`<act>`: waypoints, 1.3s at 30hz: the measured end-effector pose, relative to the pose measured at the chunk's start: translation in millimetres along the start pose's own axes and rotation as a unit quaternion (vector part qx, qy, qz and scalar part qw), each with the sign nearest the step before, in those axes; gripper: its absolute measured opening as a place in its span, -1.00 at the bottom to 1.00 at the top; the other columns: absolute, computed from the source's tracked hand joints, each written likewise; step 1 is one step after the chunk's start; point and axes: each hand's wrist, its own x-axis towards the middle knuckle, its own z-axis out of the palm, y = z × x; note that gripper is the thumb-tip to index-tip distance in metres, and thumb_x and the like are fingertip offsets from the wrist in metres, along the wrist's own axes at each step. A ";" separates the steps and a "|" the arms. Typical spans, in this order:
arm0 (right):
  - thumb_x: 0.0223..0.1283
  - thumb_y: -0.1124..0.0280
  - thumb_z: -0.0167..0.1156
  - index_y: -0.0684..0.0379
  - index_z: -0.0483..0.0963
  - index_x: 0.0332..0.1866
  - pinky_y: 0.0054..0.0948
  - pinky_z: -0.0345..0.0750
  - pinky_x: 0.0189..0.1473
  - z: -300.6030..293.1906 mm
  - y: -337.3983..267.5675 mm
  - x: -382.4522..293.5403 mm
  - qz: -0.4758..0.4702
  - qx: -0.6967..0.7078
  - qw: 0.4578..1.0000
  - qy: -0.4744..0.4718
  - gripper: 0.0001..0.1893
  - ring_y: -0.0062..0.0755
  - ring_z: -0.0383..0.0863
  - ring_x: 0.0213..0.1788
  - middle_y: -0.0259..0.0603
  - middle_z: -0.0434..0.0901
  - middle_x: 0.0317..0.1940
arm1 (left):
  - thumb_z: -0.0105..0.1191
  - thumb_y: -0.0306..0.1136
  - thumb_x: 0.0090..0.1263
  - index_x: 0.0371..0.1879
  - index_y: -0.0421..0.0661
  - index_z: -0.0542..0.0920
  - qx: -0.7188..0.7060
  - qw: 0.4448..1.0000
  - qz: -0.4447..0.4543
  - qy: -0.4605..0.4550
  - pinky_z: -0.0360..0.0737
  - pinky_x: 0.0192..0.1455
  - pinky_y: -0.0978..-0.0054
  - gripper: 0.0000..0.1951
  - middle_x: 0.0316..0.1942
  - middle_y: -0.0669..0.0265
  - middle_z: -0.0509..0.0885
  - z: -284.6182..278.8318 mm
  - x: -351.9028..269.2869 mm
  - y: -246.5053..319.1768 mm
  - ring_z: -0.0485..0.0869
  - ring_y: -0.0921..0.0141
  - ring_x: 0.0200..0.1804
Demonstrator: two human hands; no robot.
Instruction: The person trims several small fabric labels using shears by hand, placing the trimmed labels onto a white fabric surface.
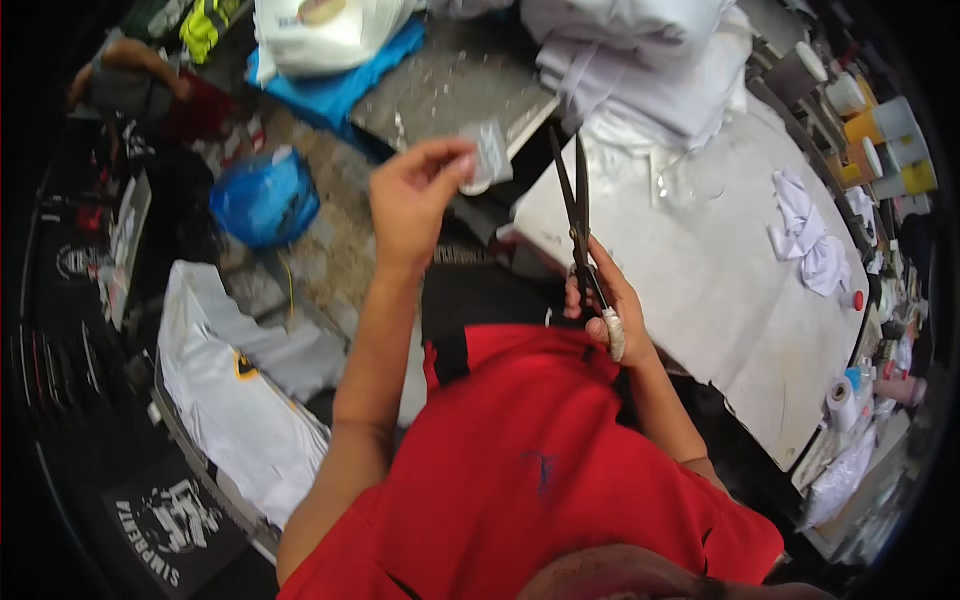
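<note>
My left hand [416,199], raised in front of me, pinches a small clear plastic packet [491,154] between thumb and fingers. A small white round piece [475,188] shows at the packet's lower edge; whether it is part of the packet I cannot tell. Dark metal fabric shears [577,217] are in my right hand [619,300]. Their blades point away from me and stand slightly apart. One handle loop is wrapped in whitish material. The shears are over the left edge of a white-covered worktable [697,247].
Folded white fabric [637,90] is heaped at the table's far end. Crumpled white cloth [810,232] lies to the right, near several tubs [885,124]. A blue plastic bag [266,195] sits on the floor at left. Another person [135,82] is at far left.
</note>
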 end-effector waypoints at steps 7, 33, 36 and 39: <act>0.03 -0.12 0.54 0.05 -0.13 0.71 -0.54 0.46 -0.11 25.5 10.0 -19.9 0.055 -0.024 0.997 -0.040 0.25 -0.55 0.45 -0.26 -0.26 0.49 -0.26 | 0.30 -0.66 0.32 -0.03 -0.36 0.70 -0.014 1.000 -0.015 0.017 0.65 0.00 0.56 -0.75 -0.14 0.17 0.78 1.0 -18.0 -3.1 0.72 0.46 -0.12; -0.07 -0.22 0.55 0.21 -0.01 0.67 -0.51 0.48 -0.21 33.7 9.7 -3.9 0.004 -0.164 0.986 -0.002 0.28 -0.51 0.49 -0.41 -0.24 0.55 -0.44 | 0.30 -0.65 0.34 -0.03 -0.31 0.74 -0.032 0.998 -0.046 0.026 0.71 -0.22 0.67 -0.77 -0.14 0.30 0.75 17.9 -40.6 -20.0 0.75 0.53 -0.19; -0.09 -0.27 0.53 0.24 -0.03 0.66 -0.58 0.43 -0.30 32.6 12.5 -4.5 -0.003 -0.168 0.986 -0.005 0.31 -0.60 0.47 -0.44 -0.26 0.56 -0.43 | 0.30 -0.65 0.34 -0.03 -0.31 0.74 -0.036 0.998 -0.038 0.024 0.71 -0.22 0.68 -0.77 -0.12 0.30 0.74 19.0 -40.6 -20.0 0.75 0.54 -0.17; -0.09 -0.32 0.50 0.27 -0.06 0.66 -0.65 0.38 -0.38 30.8 15.4 -5.2 -0.023 -0.178 0.984 -0.009 0.34 -0.69 0.44 -0.48 -0.29 0.57 -0.41 | 0.29 -0.65 0.34 -0.04 -0.32 0.74 -0.036 0.999 -0.034 0.019 0.72 -0.20 0.68 -0.78 -0.09 0.28 0.73 19.5 -40.6 -18.1 0.76 0.52 -0.16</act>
